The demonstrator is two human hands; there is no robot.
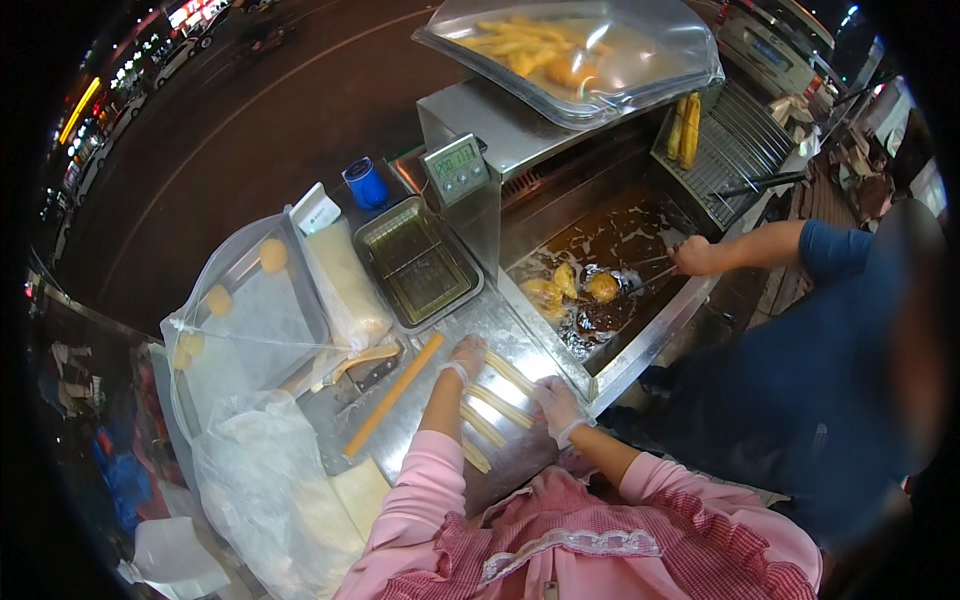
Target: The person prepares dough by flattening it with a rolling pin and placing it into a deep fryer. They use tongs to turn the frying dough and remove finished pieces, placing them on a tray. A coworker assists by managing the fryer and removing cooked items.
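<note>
On the steel worktop (420, 412) lie several long pale strips of raw dough. My left hand (469, 357), in a clear plastic glove, grips the far end of one dough strip (510, 373). The near end of that same strip is in my right hand (559, 405), gloved alike, by the fryer's edge. Other dough strips (501, 407) rest side by side just below it, partly behind my left wrist. A wooden rolling pin (394, 395) lies slantwise to the left of my left hand. Beside it is a knife with a dark riveted handle (377, 373).
A fryer of hot oil (600, 240) adjoins the worktop, frying several golden pieces. A co-worker's hand (691, 256) holds thin sticks over it. Left stand an oil-filled tray (476, 289), a blue cup (365, 184) and plastic-covered dough balls (274, 256). A wire rack (735, 142) holds fried dough sticks.
</note>
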